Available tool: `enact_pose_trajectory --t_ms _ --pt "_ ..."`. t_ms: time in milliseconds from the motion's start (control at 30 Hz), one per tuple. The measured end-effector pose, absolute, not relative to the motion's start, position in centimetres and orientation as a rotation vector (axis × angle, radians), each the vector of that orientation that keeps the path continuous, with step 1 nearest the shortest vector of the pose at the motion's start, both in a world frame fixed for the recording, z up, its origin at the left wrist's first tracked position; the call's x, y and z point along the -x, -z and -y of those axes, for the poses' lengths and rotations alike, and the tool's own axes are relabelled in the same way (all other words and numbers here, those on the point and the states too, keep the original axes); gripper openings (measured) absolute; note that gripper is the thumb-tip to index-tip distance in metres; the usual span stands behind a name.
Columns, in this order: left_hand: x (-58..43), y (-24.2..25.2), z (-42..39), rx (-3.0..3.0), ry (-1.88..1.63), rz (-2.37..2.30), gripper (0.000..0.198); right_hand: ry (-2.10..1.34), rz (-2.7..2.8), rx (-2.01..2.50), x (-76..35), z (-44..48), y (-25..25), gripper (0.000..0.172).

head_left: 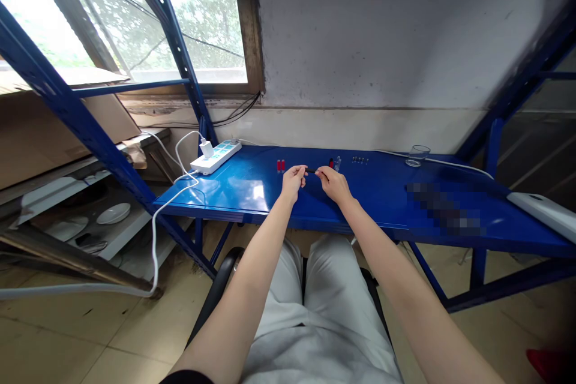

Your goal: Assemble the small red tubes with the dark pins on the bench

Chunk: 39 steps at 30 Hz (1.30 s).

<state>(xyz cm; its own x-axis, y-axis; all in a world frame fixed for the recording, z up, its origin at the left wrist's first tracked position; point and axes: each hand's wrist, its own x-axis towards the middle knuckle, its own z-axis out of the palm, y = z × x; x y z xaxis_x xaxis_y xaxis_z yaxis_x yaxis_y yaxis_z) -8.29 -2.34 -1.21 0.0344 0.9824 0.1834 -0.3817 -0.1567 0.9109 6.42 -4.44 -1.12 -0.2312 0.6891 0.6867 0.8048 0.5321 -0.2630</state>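
Both my hands meet over the front part of a blue table [225, 192], pinching a thin black stick-like piece [311, 171] between them. My left hand [294, 181] is closed on its left end, and my right hand [333, 183] grips the other end with bent fingers. Two small red tubes [281, 166] stand side by side just behind and left of my left hand. Behind my right hand are a small red and black piece [331, 163] and a clear small piece [338, 163], partly hidden. Several tiny metallic bits [360, 160] lie further right.
A white power strip [216, 156] with a plugged-in charger and cables sits at the table's left end. A clear glass [417, 156] stands at the back right. A blurred dark object [443, 207] lies at the right, near a white device [542, 213]. Blue shelf posts rise at both sides.
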Motion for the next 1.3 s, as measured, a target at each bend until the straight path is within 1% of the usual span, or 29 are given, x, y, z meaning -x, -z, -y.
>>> enact_pose_trajectory --t_ms 233,400,567,700,800,967,1133,1300 --pt "8.1 1.2 2.5 -1.068 -1.473 -0.817 0.018 0.209 1.981 1.204 -6.4 4.3 1.2 0.041" --pt "8.3 1.2 2.4 -1.068 -1.482 -0.838 0.018 0.166 1.963 1.178 -6.7 4.3 1.2 0.04" --pt "9.4 1.4 2.0 -0.971 -1.586 -0.945 0.014 0.063 1.746 1.227 -8.3 4.5 1.1 0.04" --pt "9.2 1.5 2.4 -1.215 -1.44 -0.912 0.018 -0.059 1.669 1.244 -8.2 4.7 0.9 0.039" --pt "8.8 1.5 2.8 -1.321 -1.336 -0.847 0.024 -0.169 1.747 1.208 -7.3 4.7 0.8 0.037" --pt "8.7 1.5 2.9 -1.335 -1.319 -0.851 0.027 -0.354 1.874 1.176 -6.3 4.7 1.0 0.033" --pt "8.6 1.9 2.7 -1.384 -1.327 -0.923 0.028 -0.364 1.979 1.198 -6.1 4.7 1.2 0.026" --pt "8.5 2.1 2.8 -1.58 -1.353 -0.941 0.026 -0.307 2.054 1.188 -6.2 4.0 1.7 0.025"
